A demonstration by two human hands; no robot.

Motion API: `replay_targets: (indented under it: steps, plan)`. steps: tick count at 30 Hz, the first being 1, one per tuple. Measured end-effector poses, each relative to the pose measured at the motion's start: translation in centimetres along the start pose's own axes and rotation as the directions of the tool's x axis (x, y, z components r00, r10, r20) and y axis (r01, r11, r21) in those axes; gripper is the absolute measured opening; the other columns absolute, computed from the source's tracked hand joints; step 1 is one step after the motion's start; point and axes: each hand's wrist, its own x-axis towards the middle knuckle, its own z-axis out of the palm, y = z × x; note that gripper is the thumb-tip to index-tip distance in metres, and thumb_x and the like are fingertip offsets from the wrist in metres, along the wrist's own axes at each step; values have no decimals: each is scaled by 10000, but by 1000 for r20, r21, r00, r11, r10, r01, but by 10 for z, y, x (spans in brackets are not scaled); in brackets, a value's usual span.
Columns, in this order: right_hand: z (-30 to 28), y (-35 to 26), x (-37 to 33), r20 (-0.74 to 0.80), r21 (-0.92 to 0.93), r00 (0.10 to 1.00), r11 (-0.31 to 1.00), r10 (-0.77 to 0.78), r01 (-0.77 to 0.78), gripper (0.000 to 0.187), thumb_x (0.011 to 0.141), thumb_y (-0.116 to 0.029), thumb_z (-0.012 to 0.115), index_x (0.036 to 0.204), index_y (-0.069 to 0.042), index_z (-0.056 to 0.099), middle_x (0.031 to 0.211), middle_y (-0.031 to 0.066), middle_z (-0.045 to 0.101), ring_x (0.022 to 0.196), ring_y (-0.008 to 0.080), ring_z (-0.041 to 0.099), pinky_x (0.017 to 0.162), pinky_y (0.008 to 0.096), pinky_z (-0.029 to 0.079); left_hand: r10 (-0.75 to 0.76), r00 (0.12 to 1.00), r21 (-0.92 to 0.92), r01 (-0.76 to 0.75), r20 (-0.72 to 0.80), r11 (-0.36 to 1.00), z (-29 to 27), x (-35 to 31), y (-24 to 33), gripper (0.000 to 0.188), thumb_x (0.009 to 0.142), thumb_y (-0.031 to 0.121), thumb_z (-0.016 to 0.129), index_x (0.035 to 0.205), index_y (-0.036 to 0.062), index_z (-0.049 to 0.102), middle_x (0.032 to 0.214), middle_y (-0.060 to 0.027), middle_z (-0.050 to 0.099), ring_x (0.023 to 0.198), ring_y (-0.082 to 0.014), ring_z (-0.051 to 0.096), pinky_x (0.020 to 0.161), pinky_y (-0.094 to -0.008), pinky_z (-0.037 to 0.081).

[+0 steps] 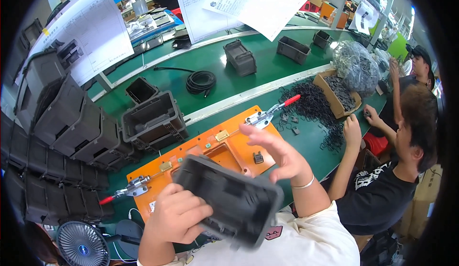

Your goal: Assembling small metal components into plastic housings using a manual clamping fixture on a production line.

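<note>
A black plastic box (234,196) is tilted in front of me, its hollow side facing up. My left hand (179,212) is closed around its left wall. Just beyond the box's right end, my right hand (277,153) hangs with its fingers spread and nothing in them. Behind the box lies an orange fixture plate (201,151) with a recess in its middle. Toggle clamps with red handles, one on the left (131,189) and one on the right (267,115), are mounted at its ends. A small black part (258,157) sits on the plate near my right hand.
Stacked black boxes (76,122) rise at the left, beside an open box (153,120). A coiled cable (200,82) lies farther back. At the right are black clips (311,101), a cardboard box (334,91) and co-workers (397,146). A fan (82,247) stands lower left.
</note>
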Motion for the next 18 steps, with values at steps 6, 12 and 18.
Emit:
replay_targets:
  steps: [6, 12, 18]
  plan:
    - [36, -5, 32, 437, -209, 896, 960, -78, 186, 199, 891, -253, 626, 848, -59, 612, 1106, 123, 663, 1208, 331, 541, 1105, 488, 204, -86, 952, -336, -18, -293, 942, 19, -14, -37, 375, 884, 393, 579, 980, 38, 653, 933, -92, 594, 875, -252, 559, 821, -385, 377]
    - [78, -11, 44, 232, -859, 965, 441, -120, 261, 226, 673, -114, 636, 894, -91, 595, 763, 10, 524, 692, 196, 537, 680, 337, 412, -500, 570, -557, 88, -652, 826, 27, -61, -45, 689, 923, 619, 363, 1225, 19, 518, 1287, -197, 493, 1181, -287, 482, 990, -398, 351]
    - [96, 4, 33, 324, -891, 925, 393, 197, 228, 337, 761, -168, 564, 1077, -51, 577, 755, 49, 500, 707, 213, 550, 636, 352, 401, -407, 708, -165, 387, -577, 907, 50, -58, -31, 772, 820, 712, 492, 1134, 12, 579, 1306, -263, 467, 1219, -404, 450, 1017, -497, 337]
